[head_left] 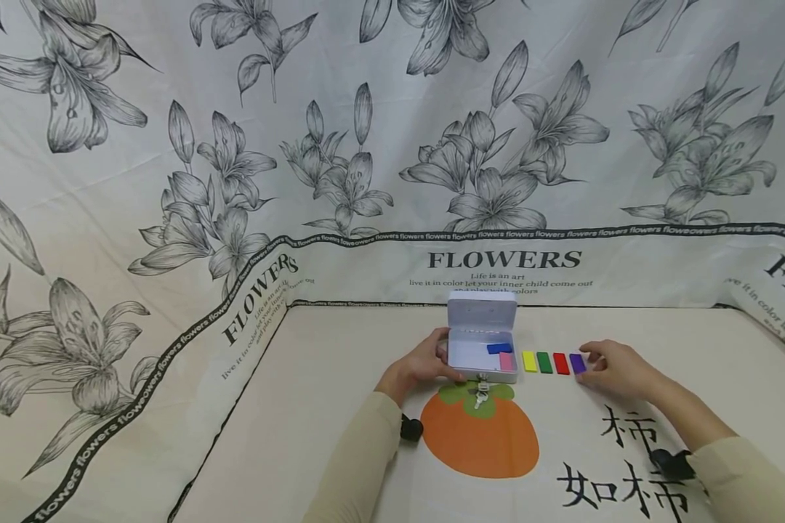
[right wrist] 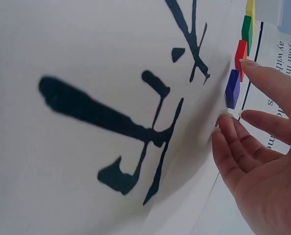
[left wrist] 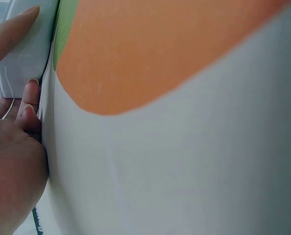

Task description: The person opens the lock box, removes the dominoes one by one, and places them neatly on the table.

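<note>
A small white lockbox [head_left: 480, 367] stands with its lid [head_left: 482, 311] raised and keys [head_left: 481, 396] hanging at its front. Inside lie a blue block [head_left: 498, 349] and a pink block [head_left: 506, 361]. My left hand [head_left: 421, 363] holds the box by its left side, thumb along the front. Right of the box, yellow [head_left: 529, 362], green [head_left: 545, 362], red [head_left: 561, 364] and purple [head_left: 577, 363] blocks form a row. My right hand [head_left: 618, 369] is at the purple block, fingers spread apart, fingertips right by its edges; in the right wrist view one fingertip overlaps the red block [right wrist: 241, 54].
The white cloth [head_left: 340, 363] carries a printed orange persimmon [head_left: 480, 436] before the box and large black characters [head_left: 621, 490] at right. Behind the table hangs a flower-printed curtain [head_left: 340, 269]. A dark wrist camera [head_left: 412, 428] is strapped near the left sleeve.
</note>
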`<state>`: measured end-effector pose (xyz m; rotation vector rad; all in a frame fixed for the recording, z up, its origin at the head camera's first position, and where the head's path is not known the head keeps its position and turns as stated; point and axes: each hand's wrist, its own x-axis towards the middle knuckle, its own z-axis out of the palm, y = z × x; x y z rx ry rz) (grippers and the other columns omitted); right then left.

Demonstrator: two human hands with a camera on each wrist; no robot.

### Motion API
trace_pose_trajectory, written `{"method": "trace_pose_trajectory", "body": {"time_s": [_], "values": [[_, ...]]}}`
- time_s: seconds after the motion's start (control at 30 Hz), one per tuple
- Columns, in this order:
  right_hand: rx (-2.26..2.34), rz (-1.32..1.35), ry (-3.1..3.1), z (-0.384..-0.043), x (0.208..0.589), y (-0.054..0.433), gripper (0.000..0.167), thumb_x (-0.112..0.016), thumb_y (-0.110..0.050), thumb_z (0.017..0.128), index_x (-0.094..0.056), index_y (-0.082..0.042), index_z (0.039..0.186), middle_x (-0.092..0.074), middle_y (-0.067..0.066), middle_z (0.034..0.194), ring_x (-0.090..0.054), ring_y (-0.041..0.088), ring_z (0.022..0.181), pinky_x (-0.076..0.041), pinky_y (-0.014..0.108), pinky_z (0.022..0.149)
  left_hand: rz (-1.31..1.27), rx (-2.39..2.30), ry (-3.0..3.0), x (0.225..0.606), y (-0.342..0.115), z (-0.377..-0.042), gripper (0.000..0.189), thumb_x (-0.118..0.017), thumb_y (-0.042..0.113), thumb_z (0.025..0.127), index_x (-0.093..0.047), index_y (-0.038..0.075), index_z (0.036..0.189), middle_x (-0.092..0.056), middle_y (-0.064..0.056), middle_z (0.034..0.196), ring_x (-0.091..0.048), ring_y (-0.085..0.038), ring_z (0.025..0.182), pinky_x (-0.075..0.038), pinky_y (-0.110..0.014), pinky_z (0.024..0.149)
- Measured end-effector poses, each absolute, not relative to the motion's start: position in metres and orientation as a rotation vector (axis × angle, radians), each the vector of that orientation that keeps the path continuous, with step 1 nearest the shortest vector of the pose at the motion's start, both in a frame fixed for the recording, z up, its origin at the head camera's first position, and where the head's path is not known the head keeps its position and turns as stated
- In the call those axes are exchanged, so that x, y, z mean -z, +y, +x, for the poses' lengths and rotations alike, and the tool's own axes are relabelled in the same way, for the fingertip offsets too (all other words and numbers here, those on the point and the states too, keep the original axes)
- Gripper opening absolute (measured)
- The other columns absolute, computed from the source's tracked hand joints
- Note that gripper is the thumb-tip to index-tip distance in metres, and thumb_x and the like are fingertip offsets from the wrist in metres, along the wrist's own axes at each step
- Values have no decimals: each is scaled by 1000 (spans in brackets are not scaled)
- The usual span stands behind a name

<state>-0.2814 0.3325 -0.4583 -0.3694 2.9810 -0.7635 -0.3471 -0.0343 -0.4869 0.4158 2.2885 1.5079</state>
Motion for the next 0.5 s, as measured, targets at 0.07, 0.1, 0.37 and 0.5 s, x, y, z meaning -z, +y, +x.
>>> {"method": "trace_pose_trajectory", "body": {"time_s": [0.07,0.1,0.37,0.5], "values": [[755,-382,2987,-279,457,333,62,-82,-18,85,-55,18,128,-63,24,107,-61,30,91,-53,46,77,412,-1512,2288,487,-35,-346,101,-91,1,72,-37,15,155,-57,-6,93,-53,-17,85,-42,-29,82],[751,-389,2991,-278,456,334,62,-82,-18,85,-55,18,128,-63,25,108,-61,30,91,-53,46,77,412,-1513,2290,487,-35,-346,101,-92,1,71,-37,15,155,-57,-6,93,-53,-17,85,-42,-29,83],[745,-387,3017,-269,443,330,63,-82,-22,86,-56,14,130,-62,31,115,-60,35,95,-54,47,76,407,-1513,2289,487,-35,-346,102,-92,2,71,-37,15,155,-56,-6,94,-52,-17,86,-41,-31,84],[750,-403,3025,-266,435,323,62,-81,-27,87,-57,12,130,-62,30,118,-60,38,99,-56,51,79,403,-1513,2279,486,-34,-345,101,-92,2,72,-36,16,155,-57,-5,93,-53,-17,86,-41,-31,84]]}}
